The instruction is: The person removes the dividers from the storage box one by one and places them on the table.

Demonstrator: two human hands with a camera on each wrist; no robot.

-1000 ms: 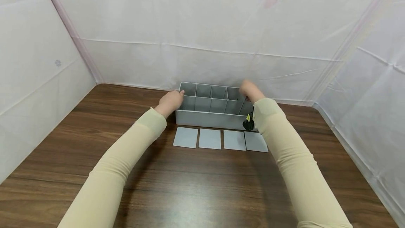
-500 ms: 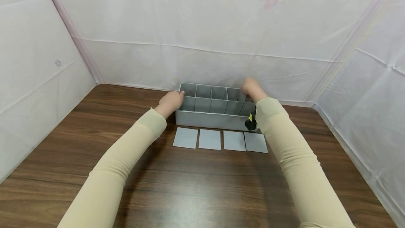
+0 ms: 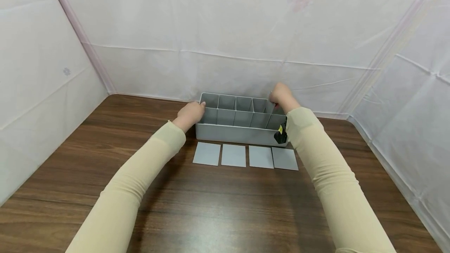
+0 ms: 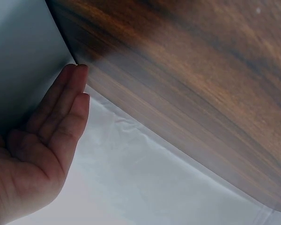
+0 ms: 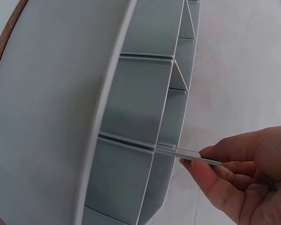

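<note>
Grey divider (image 5: 187, 153), thin flat plastic, right hand (image 5: 246, 176) grip, slotted organiser (image 3: 242, 122)

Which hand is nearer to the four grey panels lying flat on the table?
Left. The left hand rests on the grey organizer's left end, just above the leftmost of the panels. The right hand pinches a divider at the far right corner.

Grey organizer box (image 3: 239, 132), wood-grain brown table (image 3: 218, 202), beige sleeves (image 3: 140, 179)
</note>
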